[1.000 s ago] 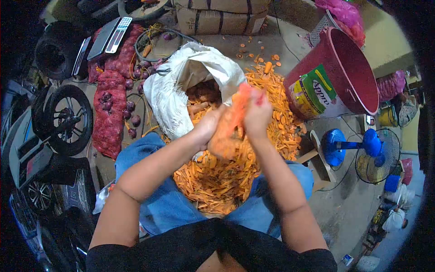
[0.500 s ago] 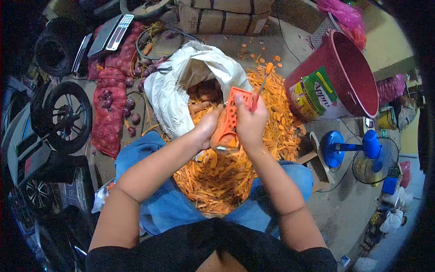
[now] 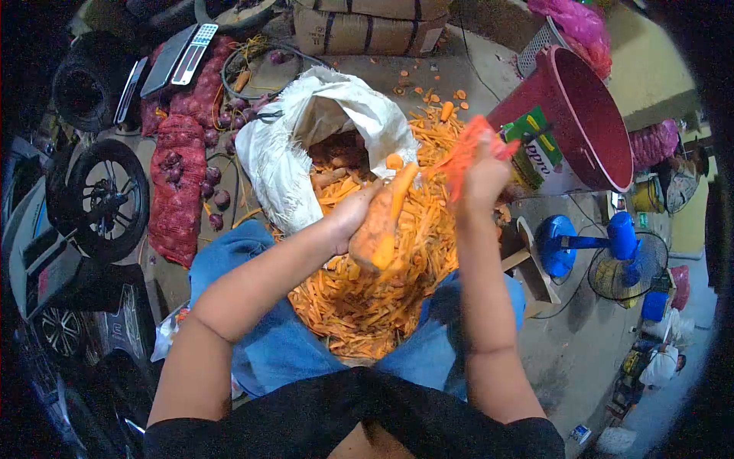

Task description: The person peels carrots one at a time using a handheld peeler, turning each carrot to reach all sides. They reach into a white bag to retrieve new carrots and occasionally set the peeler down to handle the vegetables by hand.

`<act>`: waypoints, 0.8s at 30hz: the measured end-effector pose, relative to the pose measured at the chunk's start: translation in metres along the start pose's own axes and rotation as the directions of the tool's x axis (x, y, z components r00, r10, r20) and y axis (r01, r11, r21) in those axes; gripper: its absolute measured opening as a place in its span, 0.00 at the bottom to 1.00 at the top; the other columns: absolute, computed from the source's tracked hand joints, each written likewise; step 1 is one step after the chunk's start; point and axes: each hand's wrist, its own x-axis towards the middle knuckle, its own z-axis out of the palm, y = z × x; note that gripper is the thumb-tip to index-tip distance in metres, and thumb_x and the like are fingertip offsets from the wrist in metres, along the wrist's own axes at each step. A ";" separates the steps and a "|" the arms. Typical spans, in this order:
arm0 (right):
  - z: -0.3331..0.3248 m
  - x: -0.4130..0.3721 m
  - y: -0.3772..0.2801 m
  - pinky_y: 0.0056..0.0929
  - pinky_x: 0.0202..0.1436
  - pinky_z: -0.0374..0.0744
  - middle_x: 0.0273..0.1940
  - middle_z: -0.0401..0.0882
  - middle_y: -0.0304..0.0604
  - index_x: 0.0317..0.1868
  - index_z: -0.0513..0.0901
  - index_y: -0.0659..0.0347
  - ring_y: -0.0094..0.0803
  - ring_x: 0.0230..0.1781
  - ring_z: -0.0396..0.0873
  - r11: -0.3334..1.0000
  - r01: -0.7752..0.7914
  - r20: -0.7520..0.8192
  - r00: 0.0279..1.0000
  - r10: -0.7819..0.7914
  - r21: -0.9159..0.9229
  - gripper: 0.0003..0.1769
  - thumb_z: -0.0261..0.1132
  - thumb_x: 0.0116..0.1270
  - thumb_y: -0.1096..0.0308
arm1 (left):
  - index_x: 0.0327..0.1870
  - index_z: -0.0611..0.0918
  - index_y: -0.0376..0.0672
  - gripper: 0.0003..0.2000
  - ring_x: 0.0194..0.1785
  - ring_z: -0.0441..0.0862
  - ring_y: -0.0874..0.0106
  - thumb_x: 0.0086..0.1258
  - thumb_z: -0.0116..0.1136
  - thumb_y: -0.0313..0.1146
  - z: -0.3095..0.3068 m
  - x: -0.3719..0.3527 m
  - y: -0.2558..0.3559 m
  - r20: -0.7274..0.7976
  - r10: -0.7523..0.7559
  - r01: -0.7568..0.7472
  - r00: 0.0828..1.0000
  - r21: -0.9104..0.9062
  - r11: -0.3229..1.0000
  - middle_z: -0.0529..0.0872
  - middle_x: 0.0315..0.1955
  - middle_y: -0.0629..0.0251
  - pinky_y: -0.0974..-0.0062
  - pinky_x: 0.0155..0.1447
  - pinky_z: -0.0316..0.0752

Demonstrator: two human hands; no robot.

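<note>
My left hand (image 3: 353, 214) is wrapped round a large carrot (image 3: 373, 231), whose side shows bright peeled strips. To the right, my right hand (image 3: 486, 180) grips an orange-red peeler (image 3: 468, 157), blurred by motion and apart from the carrot. Below and between my legs lies a heap of orange carrot peelings (image 3: 359, 306), which reaches up to the right of the sack. A white woven sack (image 3: 267, 153) stands open just beyond my left hand, with unpeeled carrots (image 3: 340, 151) inside its mouth.
A dark red bucket (image 3: 554, 115) leans at the right, near a blue fan (image 3: 623, 237). Red net bags of onions (image 3: 180, 206) and a scale (image 3: 170, 61) are at the left. Cardboard boxes (image 3: 367, 32) stand at the back. A wheel (image 3: 103, 200) is at far left.
My right hand has moved right and away from the carrot with the peeler. A bright peeled strip now shows on the carrot, still in my left hand. The view has shifted slightly.
</note>
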 end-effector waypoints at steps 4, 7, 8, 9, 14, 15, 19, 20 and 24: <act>0.015 -0.055 0.006 0.21 0.32 0.68 0.27 0.71 0.36 0.32 0.72 0.66 0.22 0.28 0.69 0.951 0.251 0.278 0.941 -0.196 -0.180 0.10 0.53 0.58 0.66 | 0.45 0.70 0.39 0.21 0.36 0.76 0.70 0.64 0.31 0.47 0.005 0.002 -0.003 -0.053 0.148 -0.144 0.987 0.082 0.986 0.77 0.37 0.61 0.72 0.38 0.73; 0.008 -0.014 0.018 0.23 0.27 0.66 0.23 0.70 0.36 0.26 0.70 0.64 0.21 0.23 0.66 0.888 0.319 0.151 0.947 -0.285 -0.330 0.06 0.51 0.57 0.71 | 0.37 0.72 0.42 0.18 0.25 0.75 0.74 0.64 0.31 0.46 0.004 -0.006 -0.017 -0.038 -0.022 0.030 0.999 0.248 0.968 0.78 0.27 0.65 0.77 0.31 0.72; -0.001 0.011 0.026 0.22 0.25 0.66 0.22 0.70 0.37 0.24 0.70 0.64 0.21 0.22 0.66 0.917 0.256 0.050 0.966 -0.253 -0.306 0.05 0.50 0.57 0.73 | 0.39 0.72 0.42 0.18 0.25 0.75 0.74 0.64 0.31 0.46 0.017 -0.017 -0.014 -0.052 -0.076 0.087 0.996 0.257 0.962 0.78 0.26 0.65 0.77 0.32 0.71; -0.010 0.024 0.020 0.22 0.24 0.66 0.21 0.70 0.37 0.24 0.70 0.64 0.21 0.21 0.66 0.960 0.168 -0.061 0.981 -0.186 -0.224 0.06 0.50 0.57 0.73 | 0.39 0.72 0.42 0.18 0.25 0.75 0.74 0.64 0.31 0.46 0.016 -0.017 -0.014 -0.052 -0.078 0.089 0.996 0.254 0.963 0.78 0.26 0.65 0.77 0.32 0.71; -0.016 0.026 0.021 0.23 0.29 0.68 0.25 0.71 0.39 0.28 0.70 0.65 0.24 0.24 0.68 0.957 0.198 -0.038 0.977 -0.211 -0.213 0.07 0.51 0.59 0.69 | 0.45 0.70 0.40 0.20 0.39 0.74 0.72 0.64 0.34 0.47 0.005 -0.014 0.007 0.024 -0.030 0.026 0.999 0.150 0.988 0.76 0.38 0.64 0.75 0.46 0.69; -0.004 0.004 0.014 0.23 0.31 0.68 0.27 0.72 0.39 0.29 0.70 0.65 0.24 0.26 0.68 0.948 0.272 0.080 0.962 -0.262 -0.167 0.08 0.51 0.59 0.68 | 0.45 0.70 0.41 0.19 0.40 0.74 0.72 0.64 0.34 0.46 0.001 -0.010 0.009 0.009 -0.007 0.006 1.000 0.095 0.995 0.76 0.37 0.64 0.74 0.47 0.68; 0.017 -0.064 -0.008 0.23 0.33 0.68 0.26 0.71 0.40 0.30 0.71 0.64 0.23 0.28 0.68 0.986 -0.037 0.321 0.943 0.088 -0.162 0.07 0.51 0.59 0.68 | 0.45 0.70 0.42 0.18 0.39 0.75 0.72 0.64 0.34 0.45 -0.002 -0.004 0.012 0.126 0.066 -0.051 0.990 -0.120 0.991 0.76 0.38 0.62 0.74 0.46 0.69; 0.017 -0.071 -0.005 0.23 0.33 0.68 0.26 0.71 0.40 0.30 0.71 0.64 0.23 0.28 0.68 0.986 -0.036 0.321 0.943 0.088 -0.163 0.07 0.51 0.59 0.68 | 0.45 0.70 0.43 0.17 0.37 0.76 0.71 0.64 0.33 0.43 -0.005 0.001 0.010 0.096 0.079 -0.063 0.992 -0.160 0.985 0.76 0.38 0.62 0.73 0.45 0.70; 0.016 -0.081 -0.005 0.23 0.31 0.68 0.25 0.71 0.39 0.31 0.71 0.66 0.22 0.26 0.67 0.974 0.147 0.388 0.919 -0.070 -0.174 0.08 0.51 0.59 0.68 | 0.42 0.71 0.42 0.16 0.35 0.76 0.72 0.65 0.32 0.42 -0.004 0.004 0.002 0.018 0.148 -0.147 0.989 -0.065 0.987 0.77 0.35 0.63 0.74 0.41 0.73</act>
